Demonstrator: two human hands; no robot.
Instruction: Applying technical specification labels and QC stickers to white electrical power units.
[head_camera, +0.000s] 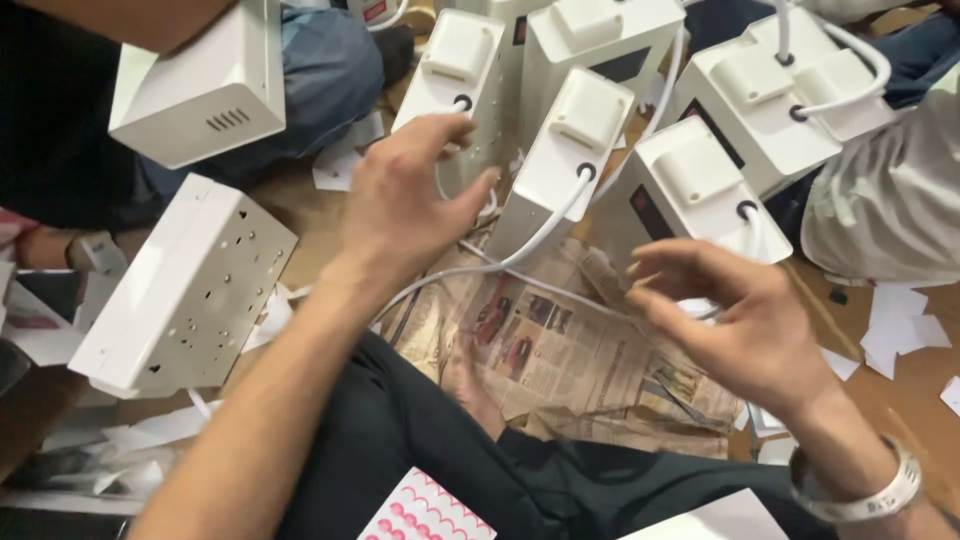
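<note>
My left hand (405, 200) hovers with fingers spread, holding nothing, just in front of a white box-shaped appliance (455, 90) with a white cord. My right hand (735, 320), also empty with fingers apart, floats above crumpled newspaper (560, 350), close to another white appliance (700, 190). A metal bracelet (870, 495) circles my right wrist. Between my hands stands a third white unit (565, 150), its white cable (520, 255) trailing over the paper.
Several more white units stand at the back right (790, 90). One lies on its side at left, showing a perforated bottom (185, 290). Another person holds a unit at upper left (195, 85). A sheet of pink stickers (425, 510) rests on my lap. Paper scraps litter the floor (900, 330).
</note>
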